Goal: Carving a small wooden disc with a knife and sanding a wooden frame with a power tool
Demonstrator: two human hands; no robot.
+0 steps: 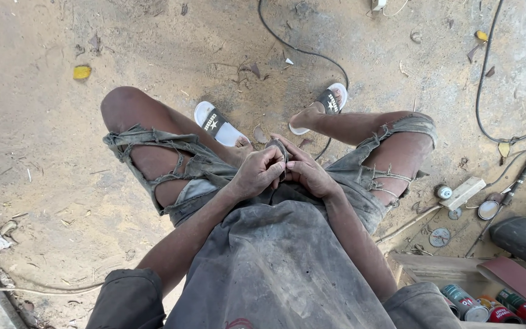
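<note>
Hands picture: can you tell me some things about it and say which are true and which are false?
1. Both hands are together, fingers pinching a small dark thing. True; what it is cannot be told.
2. The left hand rests on the ground. False: it is up in front of the lap, touching the right hand.
3. The person wears white sandals. True.
4. The cans lie between the feet. False: they sit in a wooden box at the lower right.
5. A black cable runs over the sandy ground. True.
</note>
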